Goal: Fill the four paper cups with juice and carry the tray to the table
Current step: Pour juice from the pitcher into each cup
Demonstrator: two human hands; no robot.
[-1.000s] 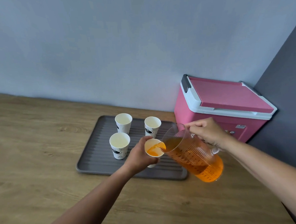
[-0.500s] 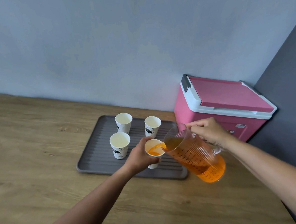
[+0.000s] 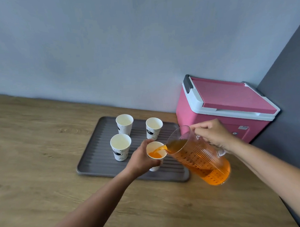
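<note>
Near-right paper cup [image 3: 154, 147]: held over the front right part of the tray [image 3: 99, 151]; cannot tell if its base rests on it. Left hand [image 3: 141, 159] wraps the cup wall from the left, fingers curled round it, hiding most of the printed side. Orange juice [image 3: 155, 155] pools in the bottom, well short of the rim.

Pitcher [image 3: 197, 156]: clear ribbed plastic with black graduation marks, tilted spout-down to the left, lip just over the cup rim, with a thin orange stream running in. It is roughly half full. Right hand [image 3: 213, 134] grips its handle, fingers closed round it.

Three other cups, white with dark print, tapered, upright on the tray and empty: back left [image 3: 124, 124], back right [image 3: 154, 128], front left [image 3: 121, 149]. They stand apart from one another.

Tray: grey, rectangular, rounded corners, ridged floor, raised rim. It sits on a wood-grain counter [image 3: 34, 155].

Right of the tray, against the wall [image 3: 106, 45]: pink cooler box [image 3: 224, 105], white lid frame, dark hinge clips, lid closed. The pitcher and right hand partly cover its front. Dark grey panel [image 3: 293, 87] beside it.
</note>
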